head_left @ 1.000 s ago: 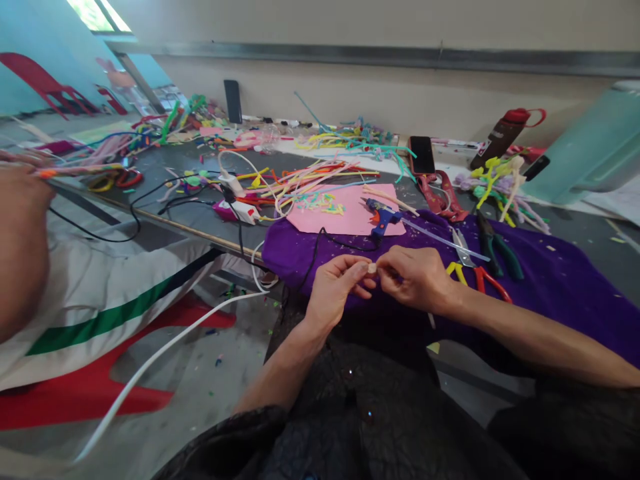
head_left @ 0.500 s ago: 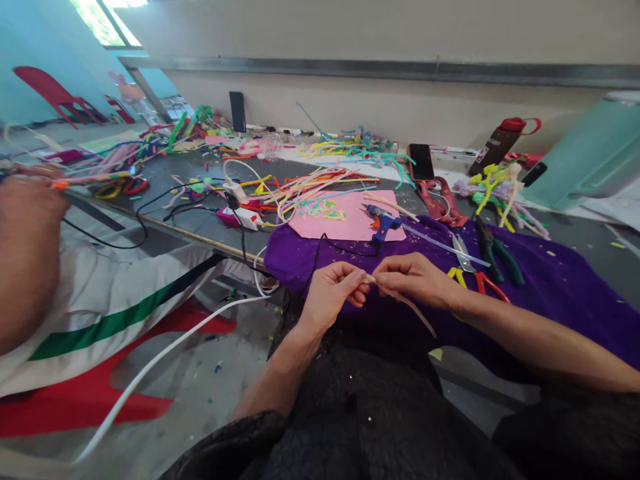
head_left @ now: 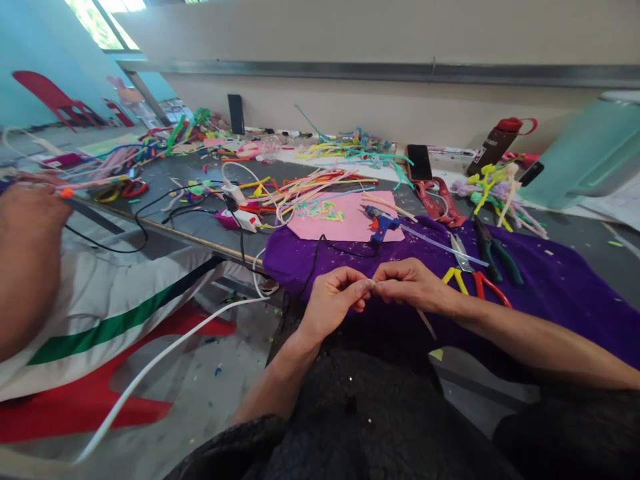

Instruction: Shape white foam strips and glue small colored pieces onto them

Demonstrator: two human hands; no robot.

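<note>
"What's behind the counter [head_left: 175, 167]?"
"A pale beige panel [head_left: 320, 33], crossed by a grey metal rail [head_left: 300, 69]."
"And at the far left?"
"A light-blue wall [head_left: 35, 40], a red chair [head_left: 40, 90] near it, and a window [head_left: 95, 27] higher up, bright with daylight."
"The floor [head_left: 200, 400]?"
"Grey, with small coloured scraps [head_left: 219, 369] scattered about."

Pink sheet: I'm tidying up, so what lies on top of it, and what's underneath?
Small pastel pieces and a blue glue gun lie on the pink sheet; pale stems cross its right side. Its near edge overlaps the purple cloth; whatever else it covers is hidden.
</note>
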